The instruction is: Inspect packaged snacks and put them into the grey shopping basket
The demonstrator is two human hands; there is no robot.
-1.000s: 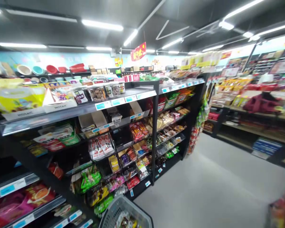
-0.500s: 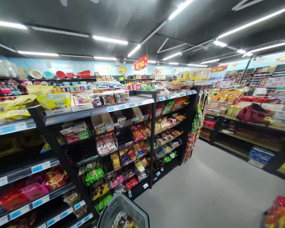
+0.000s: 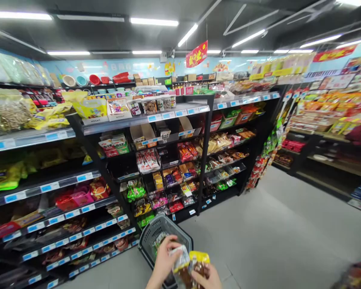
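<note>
At the bottom of the head view my left hand [image 3: 166, 257] is closed on a small clear snack packet [image 3: 180, 257] with a silvery top. Beside it my right hand [image 3: 207, 277] grips a yellow-topped snack packet [image 3: 199, 257] with brown contents. The packets touch or overlap, and their lower parts run toward the frame's bottom edge. Behind and below the hands stands a grey shopping basket [image 3: 150, 228], holding several packaged items partly hidden by my left hand.
A black shelf unit [image 3: 203, 160] with several tiers of bagged snacks stands ahead. More shelving [image 3: 48, 186] runs along the left. Grey floor [image 3: 246, 228] lies to the right, with another stocked shelf [image 3: 321, 160] beyond and a blurred colourful stack [image 3: 351, 277] at lower right.
Both hands have come into view holding packets over the basket. My view has turned left and tilted down, so the shelves appear shifted to the right.
</note>
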